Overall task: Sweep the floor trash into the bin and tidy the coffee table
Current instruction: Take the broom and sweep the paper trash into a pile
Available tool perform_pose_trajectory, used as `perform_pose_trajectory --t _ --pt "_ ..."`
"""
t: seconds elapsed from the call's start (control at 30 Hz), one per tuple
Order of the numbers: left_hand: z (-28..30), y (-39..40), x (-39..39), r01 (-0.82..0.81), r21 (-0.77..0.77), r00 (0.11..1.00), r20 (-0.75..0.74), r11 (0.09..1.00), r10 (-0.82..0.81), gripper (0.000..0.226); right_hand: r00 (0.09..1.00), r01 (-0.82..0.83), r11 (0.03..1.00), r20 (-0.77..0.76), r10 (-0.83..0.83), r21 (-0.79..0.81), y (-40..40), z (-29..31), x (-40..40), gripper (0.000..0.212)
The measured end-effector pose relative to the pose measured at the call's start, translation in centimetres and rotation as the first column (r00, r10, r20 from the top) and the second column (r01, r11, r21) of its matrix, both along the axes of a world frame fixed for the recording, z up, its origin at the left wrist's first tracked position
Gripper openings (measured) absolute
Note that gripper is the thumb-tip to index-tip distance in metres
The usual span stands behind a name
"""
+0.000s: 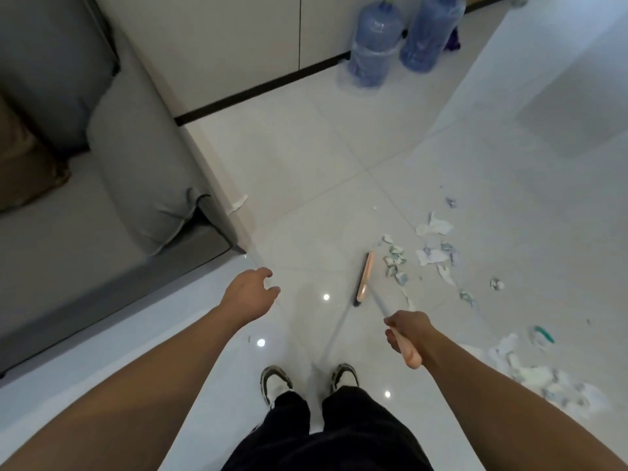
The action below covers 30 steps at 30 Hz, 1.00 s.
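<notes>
My right hand (406, 331) grips the peach handle end of a broom (364, 277), whose peach head with dark bristles rests on the white tile floor ahead of my feet. Just right of the broom head lies a scatter of torn paper and wrappers (431, 254). A second heap of crumpled paper trash (537, 372) lies at the lower right, beside a green scrap (543, 333). One white scrap (238, 202) sits against the sofa base. My left hand (249, 295) hovers over the floor with fingers loosely curled, holding nothing. No bin or coffee table is in view.
A grey sofa (102, 185) with cushions fills the left side, its corner close to my left hand. Two large blue water jugs (401, 42) stand against the white cabinets at the back. My shoes (277, 382) are on the tiles below the hands.
</notes>
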<state>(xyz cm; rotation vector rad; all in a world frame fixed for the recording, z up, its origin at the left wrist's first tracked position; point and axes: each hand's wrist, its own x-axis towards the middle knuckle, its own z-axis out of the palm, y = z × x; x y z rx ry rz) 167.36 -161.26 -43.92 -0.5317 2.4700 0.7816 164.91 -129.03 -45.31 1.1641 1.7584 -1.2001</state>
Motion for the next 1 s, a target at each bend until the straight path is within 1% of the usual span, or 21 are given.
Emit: perform_pose_trajectory --t 0.13,0.27,0.33,0.4,0.53,0.6,0.7,0.77,0.83,0.9,1.0 --pt "0.7 -2.5 -1.8 -0.019 -0.004 1.000 -0.006 1.000 0.019 0.050 0.997 -0.066 0.993 -0.044 0.062 -0.096 -4.5 0.7 -2.7 0.013" --pt "1.4 -5.4 -4.2 -0.043 -0.012 0.999 -0.025 0.999 0.043 0.051 0.991 -0.122 0.962 -0.084 0.105 -0.242 -9.2 1.5 -6.9 0.019" --pt "1.6 -7.2 -6.0 -0.050 -0.033 0.998 -0.034 0.998 0.049 0.049 0.986 -0.161 0.942 -0.097 0.138 -0.295 -11.8 1.6 -9.8 0.022" --pt "1.5 -8.9 -8.1 -0.061 -0.058 0.997 -0.052 0.996 0.058 0.043 0.977 -0.213 0.913 -0.099 0.191 -0.348 -14.5 1.6 -13.1 0.020" --pt "0.8 -11.4 -12.7 -0.134 -0.086 0.989 -0.083 0.987 0.127 0.035 0.956 -0.288 0.856 -0.076 0.283 -0.430 -20.3 0.2 -20.9 0.018" --pt "0.3 -12.5 -15.0 -0.167 -0.107 0.985 -0.061 0.980 0.161 0.039 0.939 -0.326 0.822 -0.058 0.340 -0.467 -23.3 -0.6 -24.7 0.013" --pt "0.3 -13.3 -18.0 -0.191 -0.118 0.979 0.046 0.974 0.198 0.043 0.917 -0.351 0.803 -0.002 0.399 -0.482 -26.6 -1.6 -29.4 0.010" --pt "0.3 -13.6 -20.5 -0.189 -0.133 0.974 0.097 0.973 0.203 0.041 0.909 -0.341 0.776 0.024 0.416 -0.530 -28.0 -2.3 -32.2 0.009" --pt "0.2 -13.7 -23.4 -0.213 -0.148 0.969 0.095 0.966 0.228 0.039 0.917 -0.300 0.769 0.051 0.396 -0.565 -28.4 -3.3 -34.8 0.006" --pt "0.3 -13.4 -26.4 -0.221 -0.151 0.967 0.097 0.963 0.237 0.040 0.922 -0.290 0.791 0.065 0.383 -0.539 -27.7 -4.2 -37.0 0.008" --pt "0.5 -12.3 -30.5 -0.160 -0.147 0.977 0.120 0.976 0.178 0.038 0.935 -0.264 0.835 0.082 0.344 -0.483 -24.7 -4.6 -40.1 0.008"
